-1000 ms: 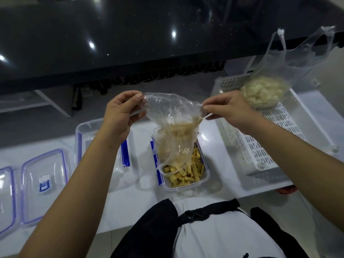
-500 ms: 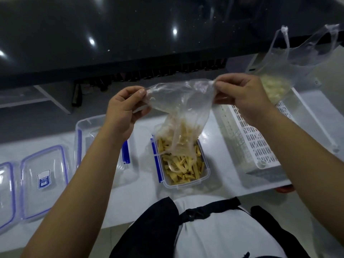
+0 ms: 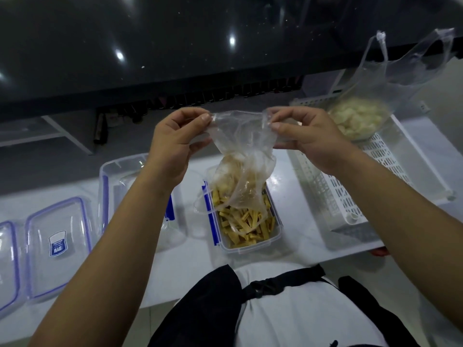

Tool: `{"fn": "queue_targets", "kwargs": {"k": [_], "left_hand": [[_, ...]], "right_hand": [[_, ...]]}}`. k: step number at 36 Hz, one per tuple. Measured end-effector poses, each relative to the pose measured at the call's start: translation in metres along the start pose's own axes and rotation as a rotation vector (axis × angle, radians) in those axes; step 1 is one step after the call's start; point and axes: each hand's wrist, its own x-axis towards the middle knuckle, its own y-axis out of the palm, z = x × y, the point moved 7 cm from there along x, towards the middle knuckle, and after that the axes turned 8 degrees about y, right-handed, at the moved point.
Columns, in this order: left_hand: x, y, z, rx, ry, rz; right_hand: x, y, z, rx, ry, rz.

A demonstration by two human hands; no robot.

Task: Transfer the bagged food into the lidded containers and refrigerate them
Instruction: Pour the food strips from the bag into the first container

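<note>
I hold a clear plastic bag (image 3: 241, 156) upside down over an open clear container (image 3: 250, 246) with blue clips. My left hand (image 3: 175, 144) pinches one upper corner of the bag and my right hand (image 3: 308, 136) pinches the other. Yellow food strips (image 3: 246, 222) fill the container, and a few pale pieces still sit in the bag's lower part. A second clear bag (image 3: 380, 78) holding pale food chunks (image 3: 355, 118) stands in the white basket (image 3: 333, 196) at the right.
An empty clear container (image 3: 117, 176) sits left of the filled one, partly behind my left arm. Two clear lids with blue seals (image 3: 57, 244) (image 3: 6, 261) lie at the far left on the white table (image 3: 195, 246). A dark glossy counter (image 3: 175, 46) rises behind.
Both hands came closer together and level, still pinching the bag's corners. The bag hangs narrower over the container, and more strips lie in the container than a second ago.
</note>
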Motion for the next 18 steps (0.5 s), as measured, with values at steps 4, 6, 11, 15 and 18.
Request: {"fn": "queue_targets", "kwargs": {"k": [4,6,11,15,18], "left_hand": [[0.003,0.02,-0.017,0.044,0.042,0.06],[0.005,0.029,-0.024,0.058,0.054,0.077],[0.008,0.047,-0.033,0.084,0.07,0.119],[0.007,0.051,-0.03,0.049,0.062,0.157],[0.003,0.047,-0.024,0.048,0.045,0.22]], "right_hand": [[0.001,0.016,0.017,-0.167,-0.065,0.093],[0.003,0.023,0.025,-0.244,-0.093,0.105],[0.006,0.035,0.039,-0.248,-0.174,0.104],[0.007,0.034,0.043,-0.273,-0.228,0.036],[0.006,0.031,0.043,-0.314,-0.258,0.012]]}}
